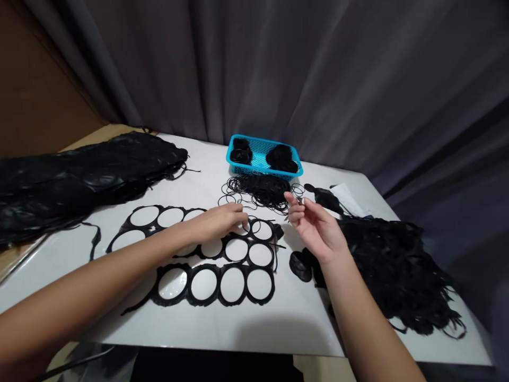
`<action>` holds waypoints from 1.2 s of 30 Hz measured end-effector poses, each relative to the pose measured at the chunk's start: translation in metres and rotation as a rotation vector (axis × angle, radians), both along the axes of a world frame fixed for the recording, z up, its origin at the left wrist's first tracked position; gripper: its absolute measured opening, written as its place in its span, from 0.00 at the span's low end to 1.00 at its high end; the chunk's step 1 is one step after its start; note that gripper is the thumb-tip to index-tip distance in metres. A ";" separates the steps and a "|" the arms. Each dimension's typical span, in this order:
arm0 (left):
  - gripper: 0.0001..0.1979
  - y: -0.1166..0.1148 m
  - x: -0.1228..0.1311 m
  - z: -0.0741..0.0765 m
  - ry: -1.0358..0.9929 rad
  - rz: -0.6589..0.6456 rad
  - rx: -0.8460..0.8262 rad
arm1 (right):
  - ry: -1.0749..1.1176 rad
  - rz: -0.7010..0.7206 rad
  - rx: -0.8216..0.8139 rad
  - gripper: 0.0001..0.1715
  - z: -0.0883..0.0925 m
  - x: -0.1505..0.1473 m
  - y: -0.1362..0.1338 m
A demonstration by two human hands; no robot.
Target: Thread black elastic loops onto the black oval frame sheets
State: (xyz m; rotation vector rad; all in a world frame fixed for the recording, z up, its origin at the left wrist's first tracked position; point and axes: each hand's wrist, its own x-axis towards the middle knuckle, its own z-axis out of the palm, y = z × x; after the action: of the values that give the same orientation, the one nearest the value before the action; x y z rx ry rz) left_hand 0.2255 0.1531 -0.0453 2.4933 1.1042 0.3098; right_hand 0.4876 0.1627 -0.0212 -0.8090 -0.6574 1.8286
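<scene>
A black sheet with rows of large round holes [231, 302] lies flat on the white table. My left hand [222, 220] is over its upper row, fingers closed together near a thin black ring [258, 227]; what the fingertips hold, if anything, is hidden. To the right, my right hand [316, 225] is raised above the table, its thumb and fingers pinched on a small dark object too small to name. Behind the hands, a loose pile of thin black rings [264, 188] lies in front of a blue basket [259, 142].
The basket holds black ring bundles [281, 158]. A large stack of black sheets [79, 172] lies at the left. On the right are a heap of black scraps [393, 270], black discs [301, 266] and white paper [350, 199]. A grey curtain [254, 69] hangs behind.
</scene>
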 end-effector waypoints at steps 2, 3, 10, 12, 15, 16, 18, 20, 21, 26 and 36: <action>0.08 0.016 0.007 -0.007 0.007 -0.069 -0.017 | 0.044 -0.033 -0.012 0.06 0.002 0.001 0.000; 0.07 0.022 0.010 -0.010 0.008 -0.090 -0.022 | 0.062 -0.053 -0.014 0.06 0.002 0.001 0.001; 0.06 0.046 0.014 -0.008 -0.021 -0.082 -0.036 | 0.067 -0.152 -0.005 0.09 0.000 0.014 0.010; 0.06 0.060 0.012 -0.003 -0.045 0.021 -0.010 | 0.081 -0.158 0.003 0.10 0.000 0.016 0.010; 0.06 0.087 0.009 0.000 -0.063 0.212 0.051 | 0.108 -0.151 0.005 0.11 0.002 0.017 0.009; 0.06 0.093 0.007 0.001 -0.064 0.266 0.074 | 0.118 -0.148 0.000 0.11 0.002 0.017 0.009; 0.09 0.099 0.003 0.002 -0.066 0.345 0.127 | 0.141 -0.147 -0.020 0.12 0.004 0.019 0.009; 0.13 0.090 0.001 0.004 -0.067 0.371 0.176 | 0.165 -0.140 -0.037 0.12 0.005 0.022 0.010; 0.13 0.080 0.001 0.004 -0.064 0.359 0.188 | 0.165 -0.132 -0.030 0.13 0.005 0.023 0.010; 0.11 -0.002 0.012 -0.008 -0.018 0.141 0.123 | -0.198 -0.051 0.188 0.15 -0.006 0.017 0.005; 0.20 -0.062 0.020 -0.047 0.086 0.036 0.205 | -1.011 0.361 0.519 0.06 -0.046 -0.015 -0.010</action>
State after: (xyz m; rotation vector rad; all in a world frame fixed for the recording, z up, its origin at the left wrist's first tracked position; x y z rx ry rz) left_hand 0.2454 0.0910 -0.0927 2.6909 1.2068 0.3446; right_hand 0.4724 0.1532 -0.0668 -1.2852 -1.9263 1.3269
